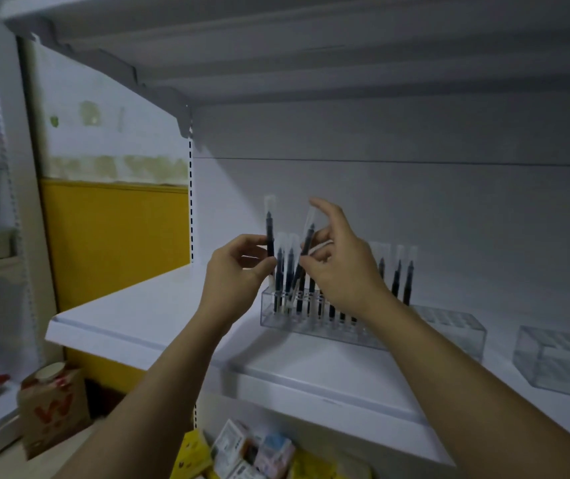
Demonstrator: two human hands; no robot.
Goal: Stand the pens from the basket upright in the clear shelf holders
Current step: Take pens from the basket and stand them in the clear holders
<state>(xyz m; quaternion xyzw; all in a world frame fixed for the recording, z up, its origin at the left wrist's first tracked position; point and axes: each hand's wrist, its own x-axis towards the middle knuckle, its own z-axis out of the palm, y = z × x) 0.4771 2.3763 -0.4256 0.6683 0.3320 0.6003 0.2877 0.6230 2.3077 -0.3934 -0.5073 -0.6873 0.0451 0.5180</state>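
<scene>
Two pens are sitting in your hands above the first clear holder [311, 323], just right of centre frame. Your left hand [238, 267] is pinching one slim black pen [269, 233] between thumb and curled fingers, upright, its clear cap pointing to 12 o'clock. Your right hand [342, 267] is pinching a second pen [306, 243] with thumb and middle fingers, index finger lifting free. That pen is tilting, cap toward 1 o'clock, lower end reaching the holder's left end; I cannot tell whether it is sitting in a slot.

The holder is a long, transparent rectangular block with rows of round slots, resting on the smooth white shelf [138, 316]. More black pens [401, 278] with frosted caps are standing upright in it, some hiding behind your right wrist. A second clear holder [449, 326] is lying just beside it toward 3 o'clock, and a third [560, 361] farther along near the frame edge.

At 6 o'clock, small printed cartons [242, 451] are piling below the shelf. At 8 o'clock a brown cardboard box [52, 409] is sitting on the floor. Motion blur is softening everything.
</scene>
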